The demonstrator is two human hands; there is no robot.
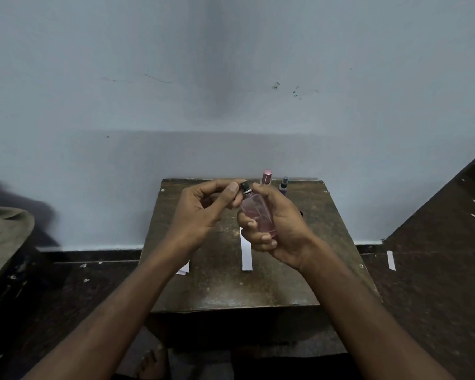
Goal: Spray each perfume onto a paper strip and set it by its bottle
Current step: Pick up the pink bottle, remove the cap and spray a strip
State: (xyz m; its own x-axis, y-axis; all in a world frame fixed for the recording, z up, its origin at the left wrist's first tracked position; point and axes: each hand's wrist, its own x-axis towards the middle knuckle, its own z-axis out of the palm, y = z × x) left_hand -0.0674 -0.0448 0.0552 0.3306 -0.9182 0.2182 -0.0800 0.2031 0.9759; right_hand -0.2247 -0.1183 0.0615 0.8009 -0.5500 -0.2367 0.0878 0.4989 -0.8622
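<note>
Pink perfume bottle [258, 215]: upright, gripped in right hand [279, 229] above table [258, 292]. Left hand [200, 208]: half-curled just beside, thumb at black spray nozzle [245, 185], holding nothing visible. Paper strip [246, 255]: flat on table below right hand. Pink-capped bottle [266, 177] and purple bottle [283, 185]: standing beyond right hand.

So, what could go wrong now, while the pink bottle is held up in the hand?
1. The right hand holds the pink bottle above the table; a slip could drop it.
2. No strip is at the nozzle; the paper strip lies flat, so spray might miss.
3. The left hand is near the nozzle and may get sprayed.
</note>
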